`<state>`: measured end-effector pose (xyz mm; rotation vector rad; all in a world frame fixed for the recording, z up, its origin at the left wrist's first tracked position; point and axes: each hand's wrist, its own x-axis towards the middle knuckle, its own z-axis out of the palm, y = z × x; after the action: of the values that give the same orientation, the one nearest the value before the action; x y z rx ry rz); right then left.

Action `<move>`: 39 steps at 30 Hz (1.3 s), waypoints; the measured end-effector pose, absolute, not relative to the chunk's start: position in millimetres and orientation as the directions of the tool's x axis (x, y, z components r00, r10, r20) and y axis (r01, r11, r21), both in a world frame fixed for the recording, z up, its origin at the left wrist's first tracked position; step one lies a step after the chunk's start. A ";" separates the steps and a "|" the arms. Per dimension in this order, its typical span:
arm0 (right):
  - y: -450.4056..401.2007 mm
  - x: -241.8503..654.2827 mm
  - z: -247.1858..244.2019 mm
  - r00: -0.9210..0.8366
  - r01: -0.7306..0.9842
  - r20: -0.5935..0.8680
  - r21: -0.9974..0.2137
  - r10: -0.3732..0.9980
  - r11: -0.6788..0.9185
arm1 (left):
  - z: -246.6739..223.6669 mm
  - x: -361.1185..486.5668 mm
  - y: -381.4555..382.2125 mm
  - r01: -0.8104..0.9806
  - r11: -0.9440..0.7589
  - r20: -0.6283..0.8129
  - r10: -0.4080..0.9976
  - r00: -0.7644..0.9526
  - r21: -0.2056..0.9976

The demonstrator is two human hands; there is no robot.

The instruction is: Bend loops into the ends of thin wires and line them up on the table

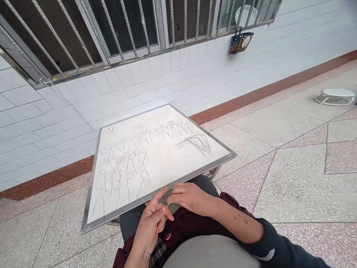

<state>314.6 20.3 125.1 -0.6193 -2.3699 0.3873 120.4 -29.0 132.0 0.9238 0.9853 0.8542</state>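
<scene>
My left hand [154,216] is at the near edge of the table, thumb bent against the fingers, index finger stretched forward. Between its fingertips and those of my right hand [189,198] shows a short bit of a thin strand [167,205]; most of it is hidden. The right fingers are curled and pinched at that strand. On the white table [167,163] in front lie rows of thin dark strands with a round loop at one end [129,175]. A loose bunch of thin strands without clear loops [198,143] lies at the right. Their material is unclear.
A tiny red-and-white object [111,129] sits at the table's far left corner. The table stands against a white tiled wall [156,82] beneath a barred window [119,29]. A dotted bag [240,42] hangs from the bars. A low white stool [335,96] stands far right.
</scene>
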 end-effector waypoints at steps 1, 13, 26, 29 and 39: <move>20.2 316.5 125.2 -0.685 0.326 0.518 -0.410 0.512 0.852 | 128.7 117.1 -30.1 -0.138 0.357 -0.298 0.897 0.327 0.924; 8.0 316.1 127.9 -0.831 0.319 0.411 -0.198 0.374 0.927 | 107.0 91.9 -48.7 0.080 0.339 -0.343 0.862 0.372 0.937; 19.9 319.7 114.3 -0.754 0.415 0.464 -0.214 0.466 0.884 | 114.2 55.5 -57.0 0.179 0.321 -0.361 0.892 0.273 0.930; 29.1 331.9 117.8 -0.652 0.493 0.504 -0.286 0.566 0.822 | 123.5 41.0 -53.2 0.219 0.272 -0.292 0.954 0.066 0.937; 17.2 321.5 136.4 -0.590 0.439 0.544 -0.404 0.597 0.802 | 163.6 108.6 -31.9 0.157 0.090 -0.112 0.984 0.138 0.984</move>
<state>321.5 17.2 136.4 -0.7606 -2.2960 0.2964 108.6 -31.9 163.6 1.3074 1.2534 0.9514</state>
